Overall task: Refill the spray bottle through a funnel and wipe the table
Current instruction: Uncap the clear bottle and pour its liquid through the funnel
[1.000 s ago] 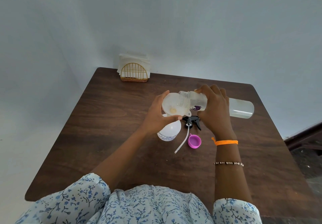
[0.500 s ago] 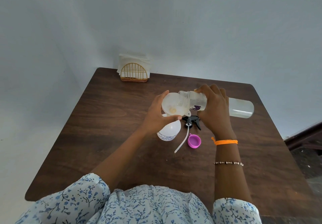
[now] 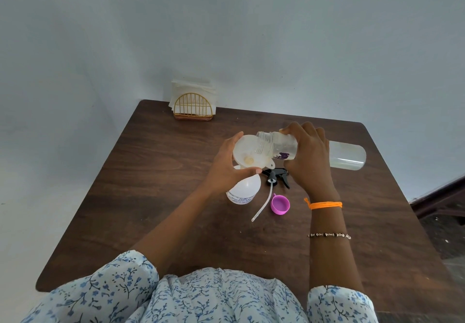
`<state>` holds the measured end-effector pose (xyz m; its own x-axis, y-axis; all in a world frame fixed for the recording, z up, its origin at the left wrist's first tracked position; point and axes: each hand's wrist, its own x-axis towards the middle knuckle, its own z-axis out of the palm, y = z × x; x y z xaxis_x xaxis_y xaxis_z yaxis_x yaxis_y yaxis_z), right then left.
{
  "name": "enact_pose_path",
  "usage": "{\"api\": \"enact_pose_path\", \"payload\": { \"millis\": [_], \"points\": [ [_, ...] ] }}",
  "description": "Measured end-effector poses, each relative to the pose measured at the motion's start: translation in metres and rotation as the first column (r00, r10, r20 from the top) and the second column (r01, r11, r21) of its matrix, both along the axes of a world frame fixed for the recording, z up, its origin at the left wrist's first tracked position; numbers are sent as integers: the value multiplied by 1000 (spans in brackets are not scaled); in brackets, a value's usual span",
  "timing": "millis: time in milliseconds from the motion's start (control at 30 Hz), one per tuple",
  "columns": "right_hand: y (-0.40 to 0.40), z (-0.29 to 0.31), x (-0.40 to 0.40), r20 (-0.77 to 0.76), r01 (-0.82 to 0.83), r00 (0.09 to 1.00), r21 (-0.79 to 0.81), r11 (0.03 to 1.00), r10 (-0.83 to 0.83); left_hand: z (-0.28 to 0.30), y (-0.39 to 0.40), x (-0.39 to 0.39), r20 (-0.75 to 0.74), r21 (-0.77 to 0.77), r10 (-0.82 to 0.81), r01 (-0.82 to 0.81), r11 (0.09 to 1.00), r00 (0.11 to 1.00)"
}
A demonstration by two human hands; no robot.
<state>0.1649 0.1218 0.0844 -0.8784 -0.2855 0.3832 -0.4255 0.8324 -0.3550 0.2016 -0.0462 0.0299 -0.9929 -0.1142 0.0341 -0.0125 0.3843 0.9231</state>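
A white funnel (image 3: 247,155) sits in the neck of a white spray bottle (image 3: 244,189) standing mid-table. My left hand (image 3: 227,165) grips the funnel's rim, thumb along its near side. My right hand (image 3: 308,158) holds a clear plastic bottle (image 3: 279,146) tipped on its side, its open threaded mouth over the funnel bowl. The bottle's far end (image 3: 347,155) sticks out past my hand to the right. The black trigger spray head (image 3: 276,175) with its clear dip tube (image 3: 263,203) lies on the table beside the spray bottle.
A purple cap (image 3: 279,205) lies open side up next to the dip tube. A gold wire napkin holder (image 3: 193,106) with white napkins stands at the far left edge of the brown wooden table (image 3: 151,184). A wall runs close behind.
The clear bottle stays tipped over the funnel, with its mouth raised slightly. Both hands hold their places.
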Motion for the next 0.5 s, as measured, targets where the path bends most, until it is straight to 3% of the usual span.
{"api": "enact_pose_path", "payload": {
  "millis": [500],
  "points": [
    [-1, 2, 1, 2, 1, 1000, -2, 1000, -1, 2, 1, 1, 3, -37, 1, -1, 999, 1000]
  ]
}}
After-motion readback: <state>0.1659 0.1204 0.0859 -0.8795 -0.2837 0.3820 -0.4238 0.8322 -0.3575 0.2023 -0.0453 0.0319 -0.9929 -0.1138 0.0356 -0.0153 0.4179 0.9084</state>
